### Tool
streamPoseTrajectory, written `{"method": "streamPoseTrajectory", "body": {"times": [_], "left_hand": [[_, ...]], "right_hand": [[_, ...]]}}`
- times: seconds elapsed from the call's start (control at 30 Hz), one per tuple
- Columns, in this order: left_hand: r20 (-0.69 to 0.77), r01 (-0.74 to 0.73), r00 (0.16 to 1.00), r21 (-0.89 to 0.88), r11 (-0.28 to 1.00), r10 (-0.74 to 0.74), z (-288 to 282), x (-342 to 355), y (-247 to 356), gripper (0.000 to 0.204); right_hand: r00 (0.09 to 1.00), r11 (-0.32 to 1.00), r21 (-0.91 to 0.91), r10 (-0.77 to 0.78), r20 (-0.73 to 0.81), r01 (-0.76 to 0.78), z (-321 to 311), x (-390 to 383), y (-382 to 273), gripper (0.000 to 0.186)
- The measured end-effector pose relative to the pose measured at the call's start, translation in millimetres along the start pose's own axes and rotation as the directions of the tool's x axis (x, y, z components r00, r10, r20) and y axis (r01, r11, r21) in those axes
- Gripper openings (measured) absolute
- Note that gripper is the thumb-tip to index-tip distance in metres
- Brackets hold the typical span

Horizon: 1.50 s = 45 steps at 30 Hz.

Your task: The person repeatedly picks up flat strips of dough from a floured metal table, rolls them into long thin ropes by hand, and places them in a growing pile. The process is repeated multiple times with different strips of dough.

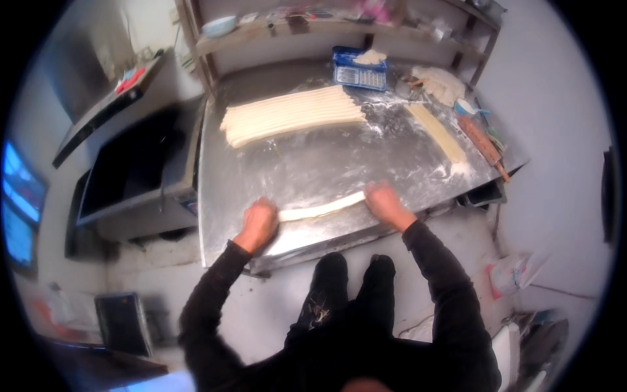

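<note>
A long pale strip of dough [320,210] stretches between my two hands above the near edge of the metal table [294,171]. My left hand [260,219] is closed round its left end, and my right hand [385,201], slightly blurred, grips the right end. Farther back, several dough strips [294,114] lie side by side in a wide block. Another flat piece of dough [435,132] lies at the right on floured metal, beside a wooden rolling pin [480,140].
A blue scale [360,77] with a dough lump [370,57] stands at the back, near a pale cloth-like heap [439,85] and a small blue-and-white cup [465,108]. Above runs a wooden shelf [313,27] with a bowl [219,26]. A dark-topped unit [134,160] adjoins the table's left side.
</note>
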<state>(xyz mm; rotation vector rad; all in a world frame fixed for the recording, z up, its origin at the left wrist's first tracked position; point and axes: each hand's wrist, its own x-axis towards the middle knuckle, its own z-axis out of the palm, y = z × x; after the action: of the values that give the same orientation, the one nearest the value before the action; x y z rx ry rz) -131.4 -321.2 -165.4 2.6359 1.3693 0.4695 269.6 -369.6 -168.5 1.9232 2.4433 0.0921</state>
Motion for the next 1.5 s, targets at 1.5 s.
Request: {"method": "streamPoseTrajectory", "body": {"times": [1.5], "left_hand": [[-0.239,0.061,0.968,-0.090,0.994,-0.081,5,-53,-31,0.023]], "right_hand": [[0.865,0.768,0.421,-0.343,-0.367,0.483,21,72,-196,0.035]]}}
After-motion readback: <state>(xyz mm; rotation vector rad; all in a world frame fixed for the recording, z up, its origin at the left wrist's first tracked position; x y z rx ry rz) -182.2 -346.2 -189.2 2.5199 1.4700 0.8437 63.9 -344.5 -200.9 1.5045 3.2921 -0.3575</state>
